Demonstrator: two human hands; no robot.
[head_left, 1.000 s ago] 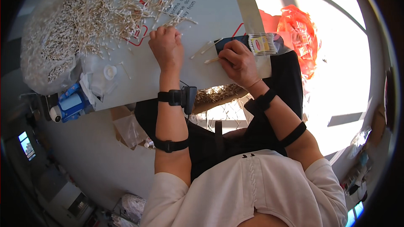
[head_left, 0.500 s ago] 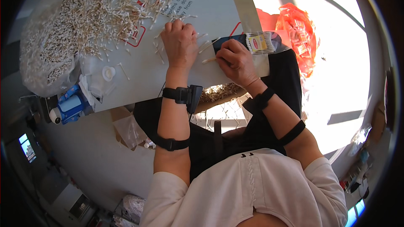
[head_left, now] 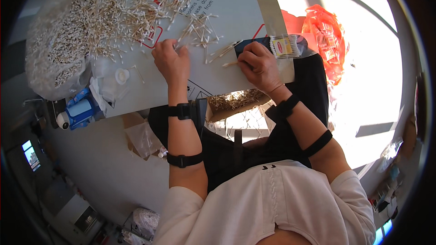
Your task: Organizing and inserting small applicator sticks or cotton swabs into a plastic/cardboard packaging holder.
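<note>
Between the thumb and fingers of my right hand [head_left: 260,66], cotton swabs are pinched, and one white tip [head_left: 225,65] pokes out to the left. Just beyond it, a few more swabs [head_left: 225,51] lie slanting beside a dark flat object [head_left: 243,47]. My left hand [head_left: 172,61] is low over the table at the near edge of the swab heap, its thumb apart from its curled fingers; I make out nothing held there. A loose cluster of swabs [head_left: 200,29] lies between the two hands, farther back. A flat clear pack of swabs [head_left: 284,46] with a yellow label sits right of my right hand.
A large clear bag [head_left: 41,63] spills a big heap of swabs [head_left: 104,22] across the grey printed table [head_left: 236,13]. Near the left edge are a white round cap [head_left: 121,76] and a blue-and-white object [head_left: 79,113]. A red plastic bag [head_left: 324,41] holds packs. Below, a box [head_left: 236,100] holds swabs.
My left hand has drawn back and to the left, off the loose cluster of swabs, which now shows. My right hand stays by the pack, still pinching swabs.
</note>
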